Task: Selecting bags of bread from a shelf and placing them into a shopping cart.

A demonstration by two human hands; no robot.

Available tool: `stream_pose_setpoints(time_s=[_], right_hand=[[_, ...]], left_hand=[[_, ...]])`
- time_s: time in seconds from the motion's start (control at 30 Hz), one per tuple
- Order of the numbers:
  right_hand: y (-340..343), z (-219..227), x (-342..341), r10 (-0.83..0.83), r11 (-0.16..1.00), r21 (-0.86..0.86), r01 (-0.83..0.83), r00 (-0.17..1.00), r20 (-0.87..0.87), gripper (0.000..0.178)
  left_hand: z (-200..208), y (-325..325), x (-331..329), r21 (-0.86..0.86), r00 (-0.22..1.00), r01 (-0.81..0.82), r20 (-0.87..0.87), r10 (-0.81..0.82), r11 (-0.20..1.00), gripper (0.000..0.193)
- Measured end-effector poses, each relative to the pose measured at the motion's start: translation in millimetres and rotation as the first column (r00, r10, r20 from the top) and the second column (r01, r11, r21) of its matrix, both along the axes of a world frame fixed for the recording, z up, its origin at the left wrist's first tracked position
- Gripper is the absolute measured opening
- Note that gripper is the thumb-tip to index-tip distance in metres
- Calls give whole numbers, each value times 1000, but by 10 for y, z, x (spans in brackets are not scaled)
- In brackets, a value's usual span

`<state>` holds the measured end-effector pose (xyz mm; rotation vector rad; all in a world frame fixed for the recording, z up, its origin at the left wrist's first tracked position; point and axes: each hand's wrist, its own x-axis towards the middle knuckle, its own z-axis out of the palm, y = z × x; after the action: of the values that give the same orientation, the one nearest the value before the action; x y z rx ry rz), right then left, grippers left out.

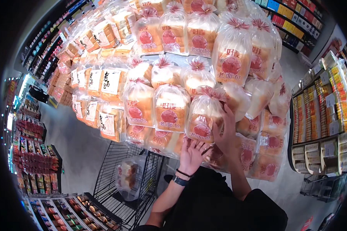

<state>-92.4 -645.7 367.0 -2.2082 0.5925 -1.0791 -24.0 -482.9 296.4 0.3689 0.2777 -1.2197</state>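
L hand is palm up, fingers spread, not closed on anything, fingertips right at the bottom edge of 1 clear bread bag w/ a gathered red neck & red round print. R hand is up along the bag's right side, fingers pointing up; can't tell if it's gripping or just touching. So the bag's upright btwn the 2 hands, just above the L palm, at the front of the big stack. Dark watch & thin black band on the L wrist. Up & left of L hand: 2 matching bags in the same row. Farther left, white-labelled loaves. Below & left of L hand, black wire cart w/ a clear bag inside. Well off to R hand's right: yellow & red packs on a rack.
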Motion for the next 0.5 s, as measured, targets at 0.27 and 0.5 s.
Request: stream_pose_setpoints(time_s=[0.27, 0.5], right_hand=[[14, -221, -129, 70, 995, 75, -65, 995, -76, 67], [74, -168, -156, 48, 996, 81, -40, 994, -99, 69]], left_hand=[[71, -54, 13, -63, 1000, -7, -3, 7, 998, 59], [92, 57, -89, 30, 998, -22, 55, 20, 999, 60]])
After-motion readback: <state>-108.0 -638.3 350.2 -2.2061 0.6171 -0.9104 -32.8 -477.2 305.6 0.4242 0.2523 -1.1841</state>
